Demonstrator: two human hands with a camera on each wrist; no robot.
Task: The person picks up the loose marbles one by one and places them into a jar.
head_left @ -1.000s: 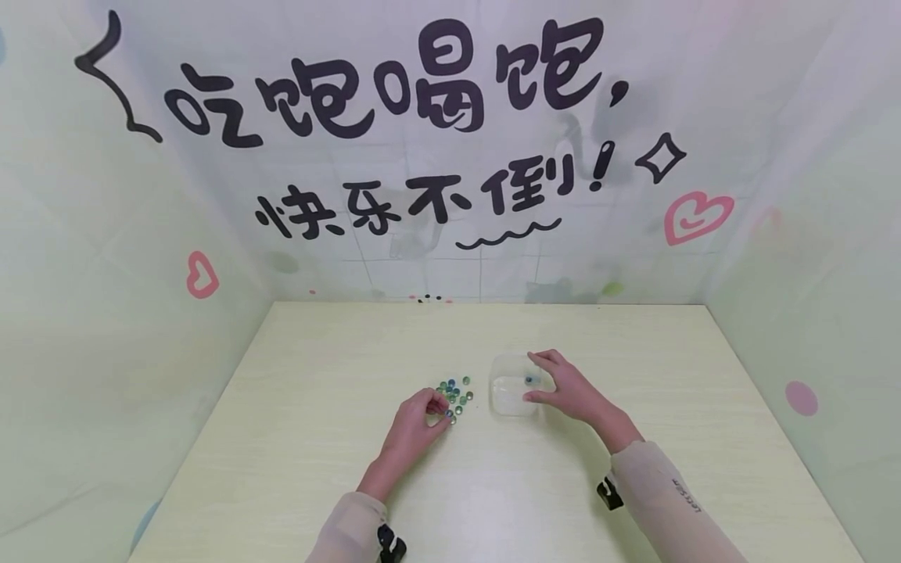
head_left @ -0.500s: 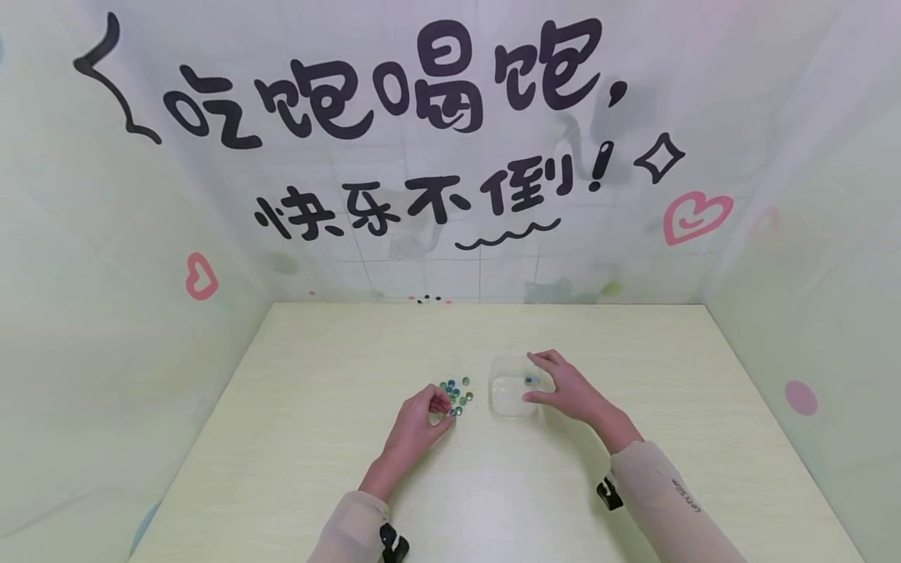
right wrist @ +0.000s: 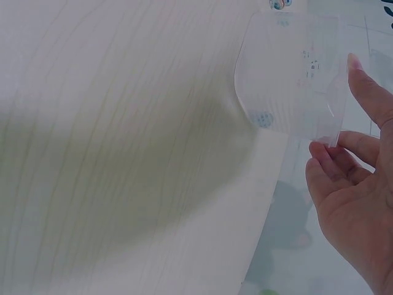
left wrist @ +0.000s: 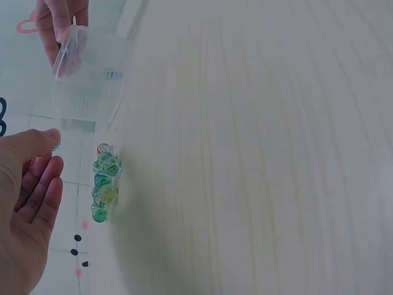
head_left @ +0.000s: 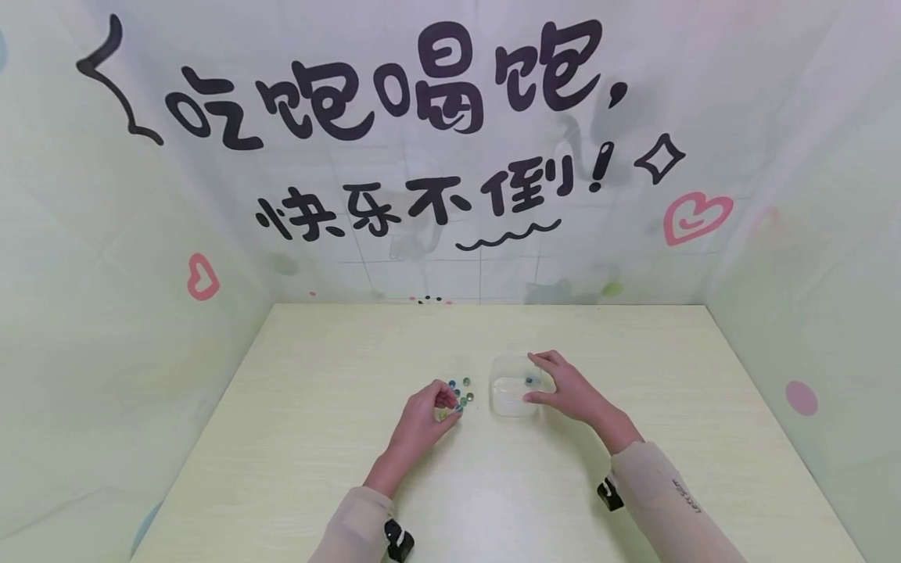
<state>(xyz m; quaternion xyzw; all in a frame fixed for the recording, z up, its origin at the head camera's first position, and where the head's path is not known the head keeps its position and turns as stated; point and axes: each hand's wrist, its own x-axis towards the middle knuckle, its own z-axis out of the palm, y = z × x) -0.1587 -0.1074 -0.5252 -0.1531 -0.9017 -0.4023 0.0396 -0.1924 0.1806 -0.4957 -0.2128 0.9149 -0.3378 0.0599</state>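
In the head view my left hand [head_left: 424,416] is over a loose cluster of glass marbles [head_left: 466,382], green and blue. Its thumb and fingers pinch one marble [left wrist: 57,146], mostly hidden behind the thumb tip in the left wrist view. The other marbles [left wrist: 105,178] lie on the table below the fingers, some covered by the hand from above. To their right stands a clear plastic container [head_left: 510,397], with a small blue spot showing at its right side. My right hand [head_left: 573,389] holds the container at its right side, thumb and fingers spread around the rim corner.
Everything sits on a pale wood-grain table [head_left: 338,360]. A printed curtain [head_left: 479,277] with large black characters hangs along the back edge and on both sides. Dark wrist mounts [head_left: 609,494] hang under the sleeves.
My left hand has shifted a little right and away from me across the marbles, covering more of them and pinching one. The right hand and container stay put.
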